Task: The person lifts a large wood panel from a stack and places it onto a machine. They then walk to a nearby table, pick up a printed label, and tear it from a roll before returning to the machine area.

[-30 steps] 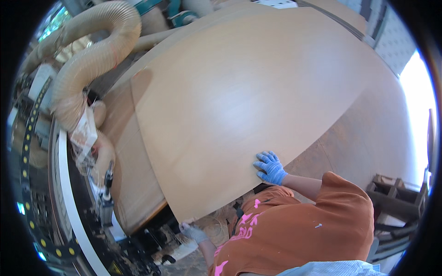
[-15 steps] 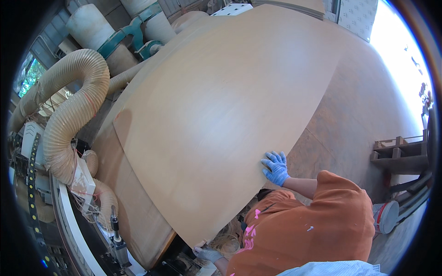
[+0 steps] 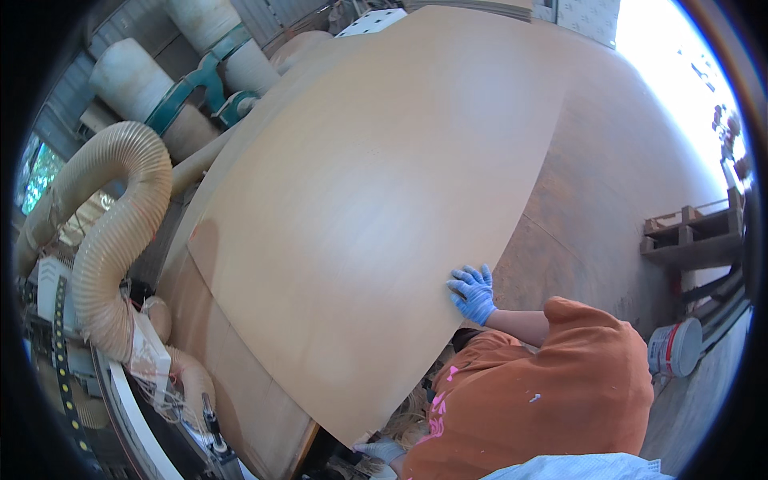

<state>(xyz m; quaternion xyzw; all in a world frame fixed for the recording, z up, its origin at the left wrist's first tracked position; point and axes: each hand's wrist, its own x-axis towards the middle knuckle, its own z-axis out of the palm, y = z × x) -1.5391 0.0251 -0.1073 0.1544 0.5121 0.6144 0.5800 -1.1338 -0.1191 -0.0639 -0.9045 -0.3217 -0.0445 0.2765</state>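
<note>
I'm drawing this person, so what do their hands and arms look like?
The right hand wears a blue, pale-striped glove; the left hand a greyish glove. The right arm has a loose, rusty-orange short sleeve; the left sleeve isn't clear.

The big board (image 3: 360,216) is light brown. At 4 o'clock, the gloved right hand (image 3: 474,299) is blue with pale stripes; at 6 o'clock, the gloved left hand (image 3: 382,450) is pale grey. Between 4 and 5, the shirt (image 3: 552,384) is orange-brown with pink marks. Out at 4, the bucket (image 3: 682,348) is pale grey with a red stripe. The hose (image 3: 120,236) at 9 is cream. The chain (image 3: 62,360) at 8 is black with yellow dots. The panel (image 3: 372,23) at 12 is white with black spots.
</note>
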